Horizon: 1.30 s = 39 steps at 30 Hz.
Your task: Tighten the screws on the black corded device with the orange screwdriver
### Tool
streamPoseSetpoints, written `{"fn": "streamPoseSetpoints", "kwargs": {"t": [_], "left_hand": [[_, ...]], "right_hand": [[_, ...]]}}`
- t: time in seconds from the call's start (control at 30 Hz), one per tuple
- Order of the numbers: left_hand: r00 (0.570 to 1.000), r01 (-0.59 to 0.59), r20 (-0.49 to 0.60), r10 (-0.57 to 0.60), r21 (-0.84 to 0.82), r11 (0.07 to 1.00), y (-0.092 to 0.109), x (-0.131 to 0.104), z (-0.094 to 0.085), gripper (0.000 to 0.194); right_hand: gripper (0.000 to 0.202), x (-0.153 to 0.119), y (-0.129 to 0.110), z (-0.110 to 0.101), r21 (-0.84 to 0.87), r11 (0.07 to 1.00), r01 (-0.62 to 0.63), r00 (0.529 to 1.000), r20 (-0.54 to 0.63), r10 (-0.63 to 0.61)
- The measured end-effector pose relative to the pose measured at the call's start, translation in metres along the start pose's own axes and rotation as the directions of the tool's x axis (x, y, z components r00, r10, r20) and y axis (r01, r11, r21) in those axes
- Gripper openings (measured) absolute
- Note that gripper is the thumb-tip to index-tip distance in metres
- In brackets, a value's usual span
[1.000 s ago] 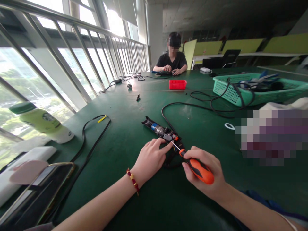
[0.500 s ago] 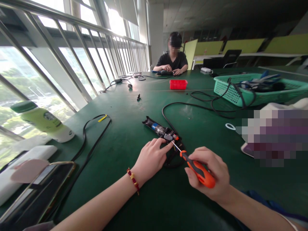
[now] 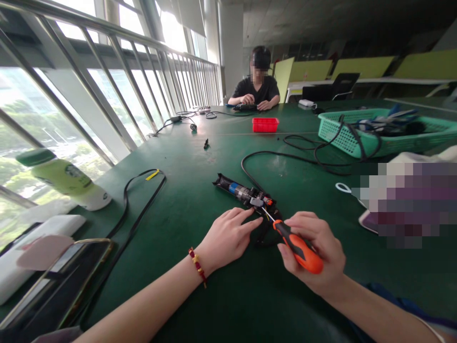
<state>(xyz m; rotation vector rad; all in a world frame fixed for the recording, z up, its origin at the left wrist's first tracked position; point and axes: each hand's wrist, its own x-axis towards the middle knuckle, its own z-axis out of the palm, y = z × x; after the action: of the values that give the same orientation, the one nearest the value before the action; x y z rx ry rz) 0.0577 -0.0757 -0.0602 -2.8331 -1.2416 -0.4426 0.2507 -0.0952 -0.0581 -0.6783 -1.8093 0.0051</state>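
Observation:
An opened black electric tool [image 3: 233,188] lies on the green table, its motor, a grey block and thin wires exposed. My left hand [image 3: 228,233] rests palm down on the near side, fingers stretched out, with fingertips at the tool's near edge; whether they press on it is unclear. In my right hand [image 3: 317,247] is an orange and black screwdriver [image 3: 300,250], slanted down to the left. Its tip meets the tool beside the grey block [image 3: 256,202]. The exact spot under the tip is too small to make out.
A black cord [image 3: 285,153] runs from the tool toward a green basket [image 3: 335,138] of tools. Farther off are a red bin [image 3: 265,125], a small black part [image 3: 206,144] and a seated person. A bottle [image 3: 67,178] and a phone [image 3: 57,290] are at left.
The tool has shifted slightly right, and the screwdriver with my right hand has moved right too. My left fingertips have slipped back from the grey block to the near edge.

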Motion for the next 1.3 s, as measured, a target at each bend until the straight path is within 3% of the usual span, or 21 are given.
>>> {"fn": "streamPoseSetpoints", "kwargs": {"t": [0.17,0.3,0.47,0.57,0.73,0.87,0.97,1.17,1.3], "left_hand": [[1.0,0.025,0.005,-0.025,-0.003,1.0,0.0,0.001,0.001,0.04],[0.999,0.046,0.009,-0.046,-0.006,0.999,0.0,0.002,0.002,0.037],[0.999,0.049,0.013,-0.049,-0.014,0.999,0.0,0.002,0.002,0.034],[0.998,0.064,-0.021,-0.065,-0.018,0.998,0.001,0.001,0.003,0.033],[0.97,0.203,-0.139,-0.199,0.015,0.979,0.0,0.001,0.004,0.028],[0.948,0.28,-0.167,-0.271,0.029,0.96,-0.002,0.003,0.003,0.026],[0.949,0.285,-0.144,-0.28,0.017,0.958,-0.003,0.004,0.003,0.032],[0.954,0.277,-0.123,-0.275,-0.005,0.961,-0.003,0.004,0.006,0.039],[0.96,0.241,-0.144,-0.239,-0.001,0.971,-0.013,0.005,0.004,0.042]], "right_hand": [[0.041,-0.003,0.001,0.0,0.01,0.996,-0.088,0.995,-0.043,0.088],[0.044,-0.004,0.002,0.002,0.071,0.993,-0.091,0.99,-0.106,0.098],[0.036,-0.001,-0.001,0.0,-0.006,0.997,-0.079,0.997,0.019,0.079],[0.038,-0.001,-0.001,0.0,-0.009,0.997,-0.081,0.997,-0.003,0.081],[0.043,-0.003,0.002,0.001,0.078,0.991,-0.105,0.991,-0.078,0.111],[0.038,-0.001,0.001,0.001,0.024,0.995,-0.097,0.995,-0.034,0.098],[0.036,0.0,0.0,0.001,-0.005,0.996,-0.087,0.996,0.021,0.087],[0.04,-0.003,0.002,0.002,0.041,0.993,-0.114,0.989,-0.09,0.117],[0.034,0.0,0.0,0.0,-0.002,0.995,-0.097,0.995,-0.01,0.097]]}}
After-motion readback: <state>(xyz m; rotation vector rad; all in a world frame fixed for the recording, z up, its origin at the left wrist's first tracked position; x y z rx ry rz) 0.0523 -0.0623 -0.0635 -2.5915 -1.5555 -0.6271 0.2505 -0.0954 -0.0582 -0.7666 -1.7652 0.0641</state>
